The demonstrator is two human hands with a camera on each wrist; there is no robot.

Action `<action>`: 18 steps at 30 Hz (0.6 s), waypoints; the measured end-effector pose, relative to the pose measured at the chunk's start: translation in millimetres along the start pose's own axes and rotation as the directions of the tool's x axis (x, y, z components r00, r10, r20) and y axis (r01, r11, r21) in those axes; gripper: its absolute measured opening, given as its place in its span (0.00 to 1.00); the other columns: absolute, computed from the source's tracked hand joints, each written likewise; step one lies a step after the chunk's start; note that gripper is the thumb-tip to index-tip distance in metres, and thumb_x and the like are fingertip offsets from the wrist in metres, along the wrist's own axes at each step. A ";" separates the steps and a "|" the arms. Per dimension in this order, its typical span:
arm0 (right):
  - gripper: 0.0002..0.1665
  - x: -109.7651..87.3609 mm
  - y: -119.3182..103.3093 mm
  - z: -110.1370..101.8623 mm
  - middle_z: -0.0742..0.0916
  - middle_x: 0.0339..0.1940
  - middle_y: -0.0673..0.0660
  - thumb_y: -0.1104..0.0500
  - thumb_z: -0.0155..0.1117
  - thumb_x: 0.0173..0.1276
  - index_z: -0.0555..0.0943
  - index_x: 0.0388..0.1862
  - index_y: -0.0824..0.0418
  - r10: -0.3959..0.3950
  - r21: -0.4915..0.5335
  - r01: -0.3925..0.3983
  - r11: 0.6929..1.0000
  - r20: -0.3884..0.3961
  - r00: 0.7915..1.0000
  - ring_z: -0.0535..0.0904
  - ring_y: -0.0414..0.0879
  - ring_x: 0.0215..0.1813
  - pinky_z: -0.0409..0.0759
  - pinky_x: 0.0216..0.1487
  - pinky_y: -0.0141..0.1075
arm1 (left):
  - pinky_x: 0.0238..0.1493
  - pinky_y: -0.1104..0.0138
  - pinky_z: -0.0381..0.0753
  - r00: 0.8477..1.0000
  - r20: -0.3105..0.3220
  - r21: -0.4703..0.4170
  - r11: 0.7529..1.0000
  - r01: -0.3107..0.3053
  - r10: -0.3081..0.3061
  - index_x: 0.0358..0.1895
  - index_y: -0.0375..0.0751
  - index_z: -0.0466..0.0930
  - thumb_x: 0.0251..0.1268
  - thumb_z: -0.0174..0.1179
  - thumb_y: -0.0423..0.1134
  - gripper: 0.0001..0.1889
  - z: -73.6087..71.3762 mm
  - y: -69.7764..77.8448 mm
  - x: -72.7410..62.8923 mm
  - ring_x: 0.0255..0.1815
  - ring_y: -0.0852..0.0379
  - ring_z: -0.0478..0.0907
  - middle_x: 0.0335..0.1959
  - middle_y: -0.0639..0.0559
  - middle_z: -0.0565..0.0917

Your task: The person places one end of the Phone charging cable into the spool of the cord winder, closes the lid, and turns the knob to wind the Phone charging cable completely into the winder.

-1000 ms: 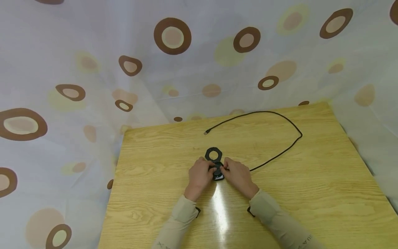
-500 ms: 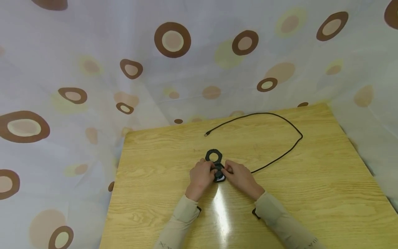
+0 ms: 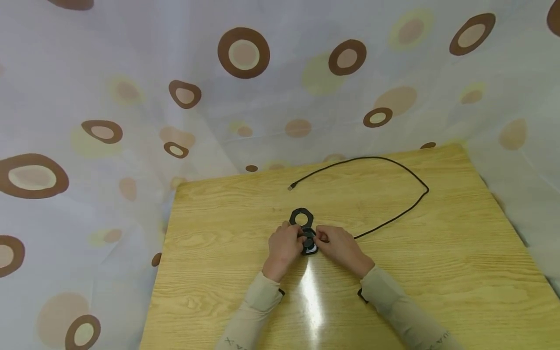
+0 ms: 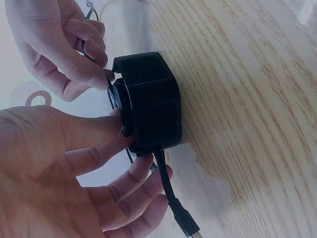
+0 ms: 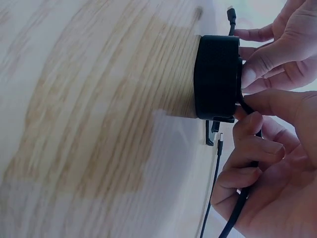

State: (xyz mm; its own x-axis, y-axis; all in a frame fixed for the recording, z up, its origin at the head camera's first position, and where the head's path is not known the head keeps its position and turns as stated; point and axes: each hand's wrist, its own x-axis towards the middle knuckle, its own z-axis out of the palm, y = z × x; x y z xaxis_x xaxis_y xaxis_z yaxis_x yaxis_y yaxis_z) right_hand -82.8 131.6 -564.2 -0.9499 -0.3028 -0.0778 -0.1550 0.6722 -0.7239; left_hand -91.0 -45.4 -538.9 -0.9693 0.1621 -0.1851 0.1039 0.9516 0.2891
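A black octagonal cable case (image 4: 153, 99) stands on the wooden table with its ring-shaped lid (image 3: 309, 218) folded open behind it. My left hand (image 3: 283, 247) holds the case from the left, its thumb on the round spool (image 3: 308, 243) inside. At the case's right edge my right hand (image 3: 341, 247) pinches the black cable (image 5: 241, 201), which runs into the case beside the spool. A short cable end with a plug (image 4: 184, 218) sticks out on the left-hand side. How much cable lies around the spool is hidden by fingers.
The rest of the cable (image 3: 393, 219) curves in a wide loop over the right and back of the table (image 3: 210, 291). Its USB plug (image 3: 291, 186) lies behind the lid. A patterned curtain (image 3: 280, 97) hangs along the table's back and sides.
My right hand has shifted slightly right, from over the spool to the case's right edge, still pinching the cable. The left hand stays on the case.
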 end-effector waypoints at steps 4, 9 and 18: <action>0.15 3.5 4.4 -2.4 0.72 0.19 0.45 0.56 0.65 0.77 0.75 0.28 0.51 0.013 0.012 -0.014 1.000 0.050 0.999 0.63 0.38 0.22 0.58 0.26 0.30 | 0.36 0.58 0.81 1.000 -0.002 -0.002 1.000 -0.002 0.002 0.43 0.50 0.90 0.73 0.69 0.48 0.08 -0.6 -0.4 1.1 0.42 0.50 0.82 0.42 0.49 0.84; 0.10 10.4 13.5 -10.2 0.84 0.28 0.50 0.54 0.66 0.79 0.81 0.35 0.54 0.065 0.133 -0.088 0.987 0.163 0.984 0.75 0.41 0.29 0.72 0.34 0.34 | 0.41 0.56 0.82 1.000 0.003 -0.001 1.000 -0.019 0.019 0.44 0.52 0.90 0.73 0.68 0.50 0.08 0.5 -4.7 -0.9 0.45 0.50 0.83 0.43 0.51 0.85; 0.17 11.8 31.6 -13.0 0.88 0.37 0.54 0.47 0.63 0.81 0.85 0.52 0.59 0.088 0.195 -0.134 0.972 0.227 0.970 0.80 0.42 0.36 0.77 0.42 0.38 | 0.36 0.60 0.80 0.996 -0.014 -0.038 0.996 -0.087 0.086 0.46 0.53 0.91 0.73 0.68 0.49 0.08 5.8 -13.5 -1.5 0.41 0.53 0.81 0.41 0.51 0.85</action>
State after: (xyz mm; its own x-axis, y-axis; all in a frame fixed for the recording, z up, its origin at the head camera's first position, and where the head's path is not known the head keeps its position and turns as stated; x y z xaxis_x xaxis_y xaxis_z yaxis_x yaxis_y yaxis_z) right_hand -102.4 158.1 -579.1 -0.8734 -0.3876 -0.2950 0.0299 0.5620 -0.8266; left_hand -89.7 -56.9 -547.9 -0.9596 0.2401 -0.1467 0.1791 0.9235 0.3393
